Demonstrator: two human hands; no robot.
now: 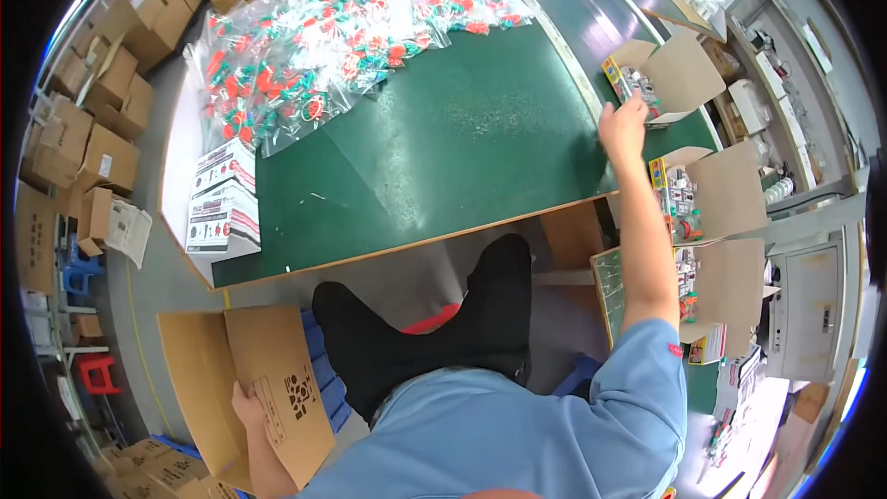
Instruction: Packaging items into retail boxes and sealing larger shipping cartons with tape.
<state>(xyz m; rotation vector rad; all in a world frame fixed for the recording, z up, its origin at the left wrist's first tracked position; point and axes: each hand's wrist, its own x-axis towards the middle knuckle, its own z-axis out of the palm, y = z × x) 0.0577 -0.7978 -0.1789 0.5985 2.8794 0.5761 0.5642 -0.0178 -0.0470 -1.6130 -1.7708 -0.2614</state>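
At the lower left my left hand (249,407) grips the edge of a large open cardboard box (277,342), which stands beside my left leg. My right arm stretches out to the upper right. There my right hand (624,134) is on the near wall of a small open carton (682,74), thumb outside and fingers over the rim. This carton has a raised brown flap and a colourful side, with clear and small coloured items inside. Two similar open cartons, a middle one (730,194) and a nearer one (730,291), stand in a row beside my right forearm.
Clear bags of red and green pieces (305,55) heap along the back left of the green table (462,139). A stack of printed leaflets (222,199) lies at its left edge. Cardboard boxes (83,143) pile up at far left, near a red stool (95,374).
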